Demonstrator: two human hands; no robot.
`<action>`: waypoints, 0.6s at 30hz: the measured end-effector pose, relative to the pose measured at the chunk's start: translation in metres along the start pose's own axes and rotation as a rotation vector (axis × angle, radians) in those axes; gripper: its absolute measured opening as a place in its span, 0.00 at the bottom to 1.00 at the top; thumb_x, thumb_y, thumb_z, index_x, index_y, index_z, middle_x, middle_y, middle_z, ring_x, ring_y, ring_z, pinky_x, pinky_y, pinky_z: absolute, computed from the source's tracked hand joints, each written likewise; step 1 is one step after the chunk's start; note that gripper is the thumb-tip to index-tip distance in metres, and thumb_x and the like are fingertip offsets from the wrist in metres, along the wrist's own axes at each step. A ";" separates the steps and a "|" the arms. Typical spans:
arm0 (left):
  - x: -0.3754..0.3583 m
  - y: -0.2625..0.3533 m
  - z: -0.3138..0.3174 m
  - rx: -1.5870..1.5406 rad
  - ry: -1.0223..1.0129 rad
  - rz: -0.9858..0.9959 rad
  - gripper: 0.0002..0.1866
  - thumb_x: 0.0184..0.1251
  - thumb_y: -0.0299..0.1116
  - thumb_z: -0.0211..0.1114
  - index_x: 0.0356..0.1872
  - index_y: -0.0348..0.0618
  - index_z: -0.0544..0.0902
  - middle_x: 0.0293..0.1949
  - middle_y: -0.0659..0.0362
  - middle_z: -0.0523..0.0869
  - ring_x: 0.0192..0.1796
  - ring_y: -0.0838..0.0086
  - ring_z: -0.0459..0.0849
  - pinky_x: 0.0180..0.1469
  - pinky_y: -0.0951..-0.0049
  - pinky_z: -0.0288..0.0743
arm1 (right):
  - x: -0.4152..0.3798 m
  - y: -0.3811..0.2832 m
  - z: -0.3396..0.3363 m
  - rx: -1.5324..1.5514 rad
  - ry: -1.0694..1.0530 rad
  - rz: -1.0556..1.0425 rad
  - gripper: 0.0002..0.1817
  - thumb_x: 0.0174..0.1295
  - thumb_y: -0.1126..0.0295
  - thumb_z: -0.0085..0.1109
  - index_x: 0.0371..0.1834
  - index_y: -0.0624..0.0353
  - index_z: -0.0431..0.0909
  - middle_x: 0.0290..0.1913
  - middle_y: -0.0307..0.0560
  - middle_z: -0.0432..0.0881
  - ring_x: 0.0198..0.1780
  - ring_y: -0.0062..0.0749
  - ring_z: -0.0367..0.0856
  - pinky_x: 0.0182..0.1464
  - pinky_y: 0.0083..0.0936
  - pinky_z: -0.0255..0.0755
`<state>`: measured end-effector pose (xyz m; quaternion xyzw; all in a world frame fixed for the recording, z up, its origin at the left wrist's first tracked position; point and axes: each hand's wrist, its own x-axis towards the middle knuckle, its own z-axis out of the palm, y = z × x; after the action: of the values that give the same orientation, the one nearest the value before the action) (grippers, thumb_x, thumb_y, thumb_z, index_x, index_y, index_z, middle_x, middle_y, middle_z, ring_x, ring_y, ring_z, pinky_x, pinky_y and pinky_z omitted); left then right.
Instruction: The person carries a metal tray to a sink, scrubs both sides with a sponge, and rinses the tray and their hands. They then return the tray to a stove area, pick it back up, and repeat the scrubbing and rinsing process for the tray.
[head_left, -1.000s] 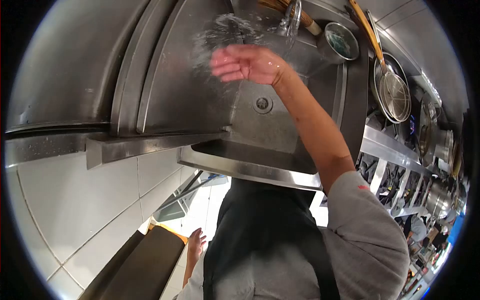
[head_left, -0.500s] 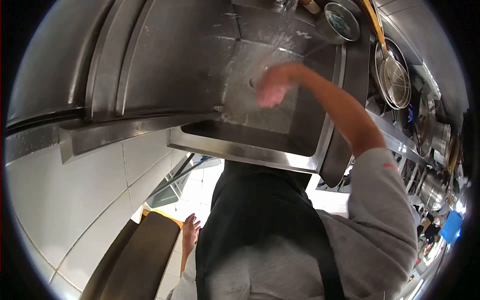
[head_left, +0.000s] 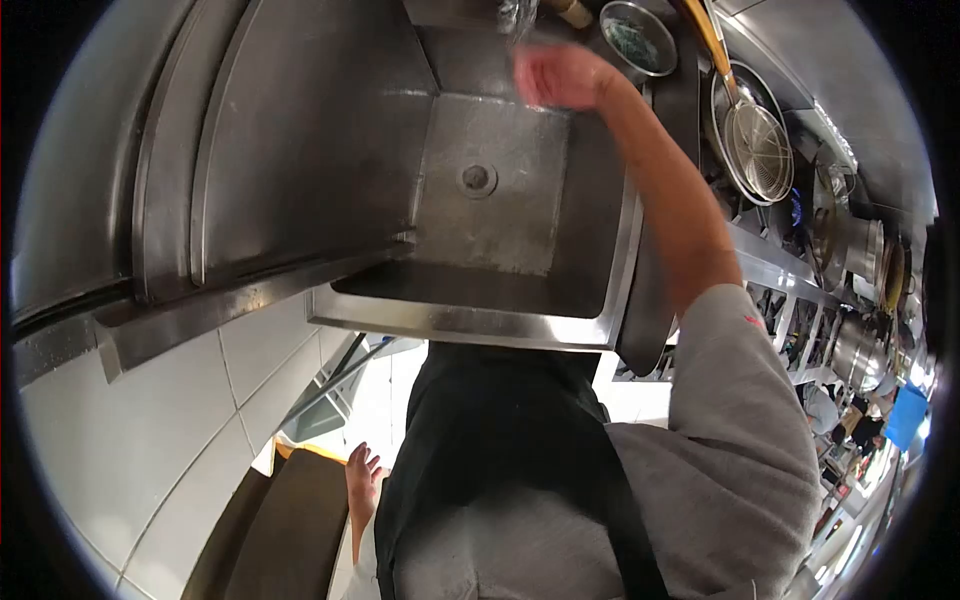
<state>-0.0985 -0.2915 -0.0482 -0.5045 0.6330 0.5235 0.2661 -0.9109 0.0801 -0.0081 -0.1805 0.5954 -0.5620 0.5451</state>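
Note:
At the back of a steel sink (head_left: 578, 330), my right hand (head_left: 562, 78) is held beside the running-water spot near the metal tap (head_left: 515, 15). Motion smears its fingers, so I cannot tell whether they grip anything. Below it, the sink floor shows bare metal around a round drain (head_left: 477, 180). My left hand (head_left: 363, 474) hangs low at my side, fingers apart and holding nothing, close to a dark brown panel (head_left: 290, 525).
A metal bowl (head_left: 638, 40) with greenish contents stands at the sink's back right corner. Farther right lie a wire strainer (head_left: 760, 150) with a wooden handle and several pots (head_left: 860, 352) on racks. A steel drainboard (head_left: 320, 130) adjoins the sink on the left.
My right hand has moved from over the basin up to the back, by the tap. The splashing stream seen earlier no longer shows in the basin. My left hand still hangs low.

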 end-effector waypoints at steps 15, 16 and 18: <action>0.028 0.011 0.023 -0.330 0.105 -0.274 0.26 0.75 0.45 0.54 0.70 0.47 0.71 0.70 0.49 0.72 0.60 0.54 0.82 0.56 0.53 0.75 | 0.065 -0.056 0.070 1.654 0.588 -0.519 0.13 0.74 0.71 0.42 0.45 0.71 0.73 0.45 0.63 0.80 0.48 0.54 0.82 0.60 0.48 0.78; 0.024 0.011 0.021 -0.305 0.113 -0.241 0.26 0.75 0.45 0.54 0.70 0.46 0.71 0.69 0.49 0.74 0.60 0.53 0.82 0.55 0.53 0.76 | 0.062 -0.075 0.065 1.733 0.456 -0.665 0.13 0.74 0.70 0.41 0.44 0.72 0.72 0.45 0.63 0.80 0.49 0.55 0.82 0.60 0.49 0.79; 0.016 -0.006 0.016 -0.282 0.100 -0.222 0.26 0.75 0.45 0.54 0.70 0.46 0.71 0.69 0.49 0.74 0.59 0.53 0.82 0.54 0.52 0.76 | 0.067 -0.067 0.057 1.562 0.505 -0.680 0.17 0.75 0.66 0.36 0.44 0.70 0.72 0.43 0.62 0.80 0.46 0.53 0.82 0.56 0.48 0.79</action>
<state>-0.1021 -0.2822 -0.0693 -0.6289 0.5064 0.5486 0.2169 -0.9116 -0.0225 0.0334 0.2050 0.0586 -0.9623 0.1687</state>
